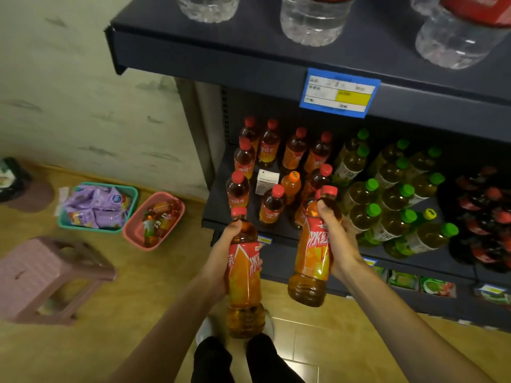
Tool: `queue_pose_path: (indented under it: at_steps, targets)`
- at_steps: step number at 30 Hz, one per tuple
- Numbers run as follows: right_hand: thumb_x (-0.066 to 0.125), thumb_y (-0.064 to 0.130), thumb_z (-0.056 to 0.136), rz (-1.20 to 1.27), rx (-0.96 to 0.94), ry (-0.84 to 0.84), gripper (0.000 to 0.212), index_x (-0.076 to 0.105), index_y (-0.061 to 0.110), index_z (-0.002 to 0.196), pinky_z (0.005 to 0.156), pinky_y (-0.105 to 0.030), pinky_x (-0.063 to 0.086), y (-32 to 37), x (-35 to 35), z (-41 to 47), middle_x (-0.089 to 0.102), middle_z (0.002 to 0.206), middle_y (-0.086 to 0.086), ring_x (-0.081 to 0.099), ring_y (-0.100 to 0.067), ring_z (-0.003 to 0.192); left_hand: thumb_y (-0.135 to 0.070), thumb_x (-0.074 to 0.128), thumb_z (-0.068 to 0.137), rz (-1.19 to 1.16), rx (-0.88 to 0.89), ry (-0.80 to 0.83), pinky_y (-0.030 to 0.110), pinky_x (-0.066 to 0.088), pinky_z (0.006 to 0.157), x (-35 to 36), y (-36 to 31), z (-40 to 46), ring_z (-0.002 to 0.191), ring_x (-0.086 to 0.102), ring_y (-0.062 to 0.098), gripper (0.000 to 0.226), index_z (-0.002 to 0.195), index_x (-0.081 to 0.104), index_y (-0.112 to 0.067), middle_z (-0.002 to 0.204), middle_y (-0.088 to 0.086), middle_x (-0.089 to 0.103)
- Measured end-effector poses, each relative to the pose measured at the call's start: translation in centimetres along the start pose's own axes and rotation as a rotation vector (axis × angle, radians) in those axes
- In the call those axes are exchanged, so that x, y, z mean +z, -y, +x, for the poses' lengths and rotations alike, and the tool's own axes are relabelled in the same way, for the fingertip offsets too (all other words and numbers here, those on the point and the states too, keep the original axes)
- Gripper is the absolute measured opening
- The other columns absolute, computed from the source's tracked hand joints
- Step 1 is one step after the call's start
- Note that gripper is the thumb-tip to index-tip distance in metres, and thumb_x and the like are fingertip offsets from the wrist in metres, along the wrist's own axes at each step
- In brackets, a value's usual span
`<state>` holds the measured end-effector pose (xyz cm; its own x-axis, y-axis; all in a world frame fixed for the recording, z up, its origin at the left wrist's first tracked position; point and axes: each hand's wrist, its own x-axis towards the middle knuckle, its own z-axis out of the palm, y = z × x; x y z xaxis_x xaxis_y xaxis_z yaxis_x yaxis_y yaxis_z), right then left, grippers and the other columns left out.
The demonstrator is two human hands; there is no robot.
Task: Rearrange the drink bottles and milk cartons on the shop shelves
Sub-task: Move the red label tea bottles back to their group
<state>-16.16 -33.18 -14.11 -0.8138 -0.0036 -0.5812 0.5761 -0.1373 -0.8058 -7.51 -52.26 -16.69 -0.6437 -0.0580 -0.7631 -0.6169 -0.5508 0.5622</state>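
Evidently full and weighty: two red-capped tea bottles, held near the shelf (221, 200) front.
Left hand (221, 261): wraps left bottle (244, 275).
Right hand (336, 244): wraps right bottle (312, 252).
Handling: rigid plastic, slick label; probably safest gripped mid-body.

The single head-worn view looks forward and steeply down from above the person's own forearms, so close that the left hand (221, 252) and the right hand (336, 239) fill the lower middle of the frame, with the feet straight beneath them. Beyond the hands it faces the dark shelf unit (276, 62), whose upper board looms over them at the top edge, while the lower shelf lies just past the fingertips. To the left of the hands the wide angle takes in the floor (83, 349) and the wall (69, 78), bowed at the edges.
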Motion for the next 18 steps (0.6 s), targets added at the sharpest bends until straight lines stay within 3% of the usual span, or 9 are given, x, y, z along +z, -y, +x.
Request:
queue_pose_path:
  at_steps: [3,7,10,13,16,18]
  targets:
    - [0.069,0.041,0.084,0.006,-0.033,-0.025,0.026,0.056,0.033,0.104,0.084,-0.046,0.056,-0.5,1.5,-0.1,0.068,0.105,-0.009,0.068,-0.025,0.093,-0.059,0.063,0.068,-0.009,0.002,0.004,0.049,0.052,0.090,-1.5,-0.9,-0.2,0.082,0.067,0.031,0.063,0.108,0.059,-0.011,0.091,0.020,0.072]
    - [0.071,0.051,0.071,-0.026,-0.052,0.013,0.066,0.056,0.021,0.127,0.084,-0.044,0.057,-0.9,3.9,-0.4,0.070,0.110,-0.012,0.070,-0.027,0.098,-0.055,0.059,0.073,-0.030,0.013,0.073,0.048,0.052,0.089,-2.8,-2.2,-0.2,0.082,0.068,0.031,0.057,0.111,0.060,-0.013,0.095,0.014,0.075]
    - [0.072,0.052,0.069,-0.057,-0.076,0.025,0.069,0.055,0.021,0.129,0.088,-0.046,0.057,-1.0,5.8,-0.5,0.070,0.111,-0.009,0.070,-0.025,0.098,-0.055,0.058,0.073,-0.065,0.008,0.146,0.049,0.050,0.091,-3.2,-2.8,0.1,0.096,0.068,0.035,0.057,0.111,0.064,-0.012,0.107,0.013,0.073]
    - [0.070,0.047,0.080,-0.081,-0.072,0.060,0.052,0.054,0.024,0.124,0.081,-0.041,0.058,-1.1,7.4,-0.3,0.069,0.110,-0.006,0.069,-0.023,0.098,-0.056,0.060,0.072,-0.101,-0.023,0.203,0.054,0.052,0.092,-3.2,-3.4,0.3,0.111,0.065,0.035,0.067,0.121,0.061,-0.010,0.118,0.017,0.069]
    - [0.065,0.041,0.089,-0.120,-0.071,0.107,0.018,0.053,0.037,0.102,0.082,-0.035,0.055,-1.3,8.6,-0.3,0.068,0.104,0.002,0.068,-0.018,0.097,-0.057,0.061,0.070,-0.131,-0.048,0.252,0.046,0.055,0.082,-3.4,-4.0,0.5,0.092,0.071,0.027,0.072,0.123,0.059,-0.008,0.103,0.014,0.073]
    - [0.064,0.039,0.091,-0.142,-0.078,0.127,0.011,0.054,0.036,0.096,0.080,-0.033,0.056,-1.2,9.2,-0.6,0.069,0.097,0.005,0.069,-0.015,0.092,-0.058,0.060,0.069,-0.135,-0.021,0.288,0.040,0.055,0.075,-3.5,-4.3,0.8,0.080,0.070,0.023,0.067,0.115,0.061,-0.010,0.090,0.010,0.072]
